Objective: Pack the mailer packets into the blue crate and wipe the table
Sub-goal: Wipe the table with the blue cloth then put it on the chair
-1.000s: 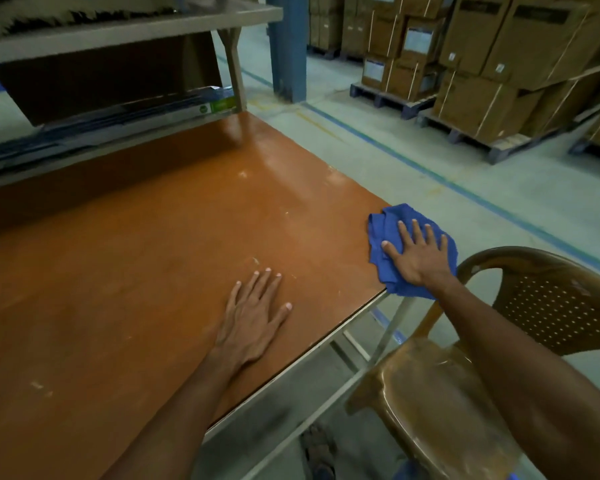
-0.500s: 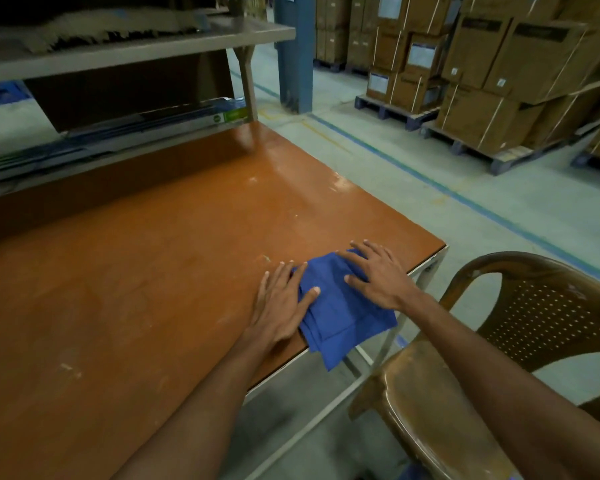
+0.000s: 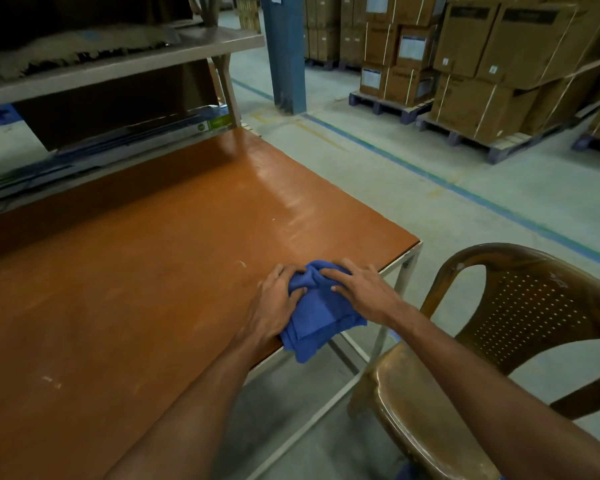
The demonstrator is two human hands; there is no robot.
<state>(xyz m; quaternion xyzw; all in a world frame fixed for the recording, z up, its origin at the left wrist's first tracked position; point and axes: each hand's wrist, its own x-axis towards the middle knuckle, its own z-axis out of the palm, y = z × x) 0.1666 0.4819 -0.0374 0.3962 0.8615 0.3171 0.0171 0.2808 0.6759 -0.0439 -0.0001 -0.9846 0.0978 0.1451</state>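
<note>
Here, a blue cloth lies on the table, right at the near edge and close to the right corner. The cloth is folded, and its top part is bunched up into a lump. One bottom corner of it hangs down over the edge of the table.

Both hands are on the cloth. The left hand holds its left side, with the fingers curled into the lump and the thumb pushed into the fold. The right hand holds the right side, with bent fingers over the top of the lump and the thumb pressed on the cloth. The two hands are close together, with only a bit of blue showing between them.

The table top is orange-brown and shiny, with a few pale scuffs. At its far side stands a shelf with a rough brown mat on it.

Just to the right of the table is a brown plastic chair with little holes in its back. Farther off, a blue post stands on the grey floor, and a blue line runs across it. Behind the line, big brown boxes are stacked on pallets.
</note>
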